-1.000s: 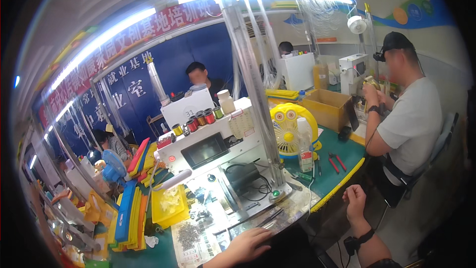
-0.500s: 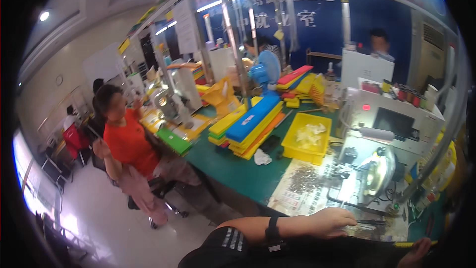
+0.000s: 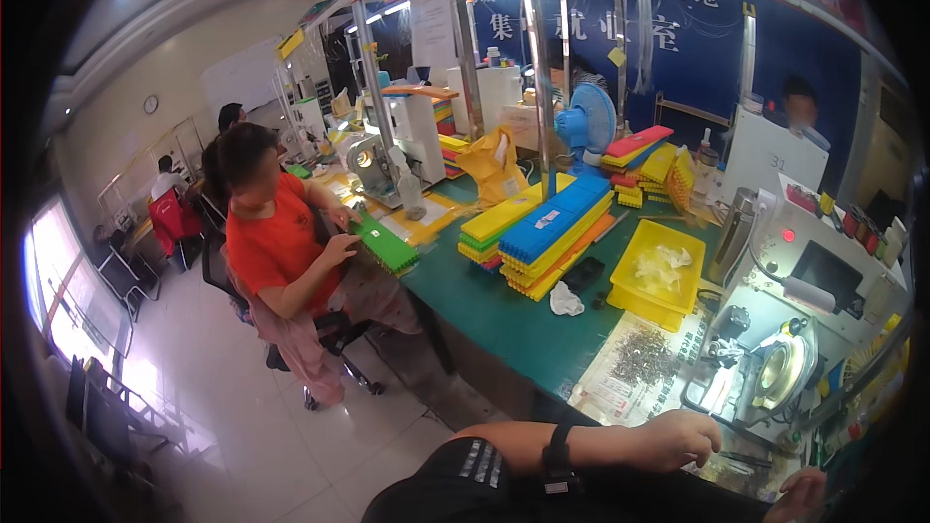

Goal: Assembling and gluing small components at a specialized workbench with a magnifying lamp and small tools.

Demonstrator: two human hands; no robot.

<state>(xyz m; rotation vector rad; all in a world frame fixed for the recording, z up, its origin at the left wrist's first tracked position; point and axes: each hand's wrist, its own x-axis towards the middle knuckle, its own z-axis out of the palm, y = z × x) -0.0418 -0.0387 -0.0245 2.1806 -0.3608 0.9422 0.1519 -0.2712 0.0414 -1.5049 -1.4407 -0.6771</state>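
Observation:
My left hand (image 3: 683, 439), with a dark band on its wrist, hangs over the front edge of the bench. Its fingers are loosely bent and apart, with nothing visible in them. Just beyond the fingertips lie slim dark tools (image 3: 748, 459), too small to name surely. At the lower right, my right hand (image 3: 802, 496) shows only in part, its fingers loosely raised and nothing seen in them. Past my hands stand a lit sewing-machine-like device (image 3: 780, 368) and a printed paper sheet (image 3: 603, 383) bearing a heap of small dark bits (image 3: 641, 358).
A yellow basket (image 3: 628, 298) holds crumpled whitish material. Blue and yellow foam-like strips (image 3: 557, 218) are stacked beside a blue fan (image 3: 589, 121). A person in orange (image 3: 281, 242) sits at the left, hands at a green block (image 3: 387, 244). A metal flask (image 3: 733, 232) stands near the white machine.
My view has swung left, so the bench sits farther right in the picture. My left hand's fingers have bent more. The person in orange has lowered both hands to the green block.

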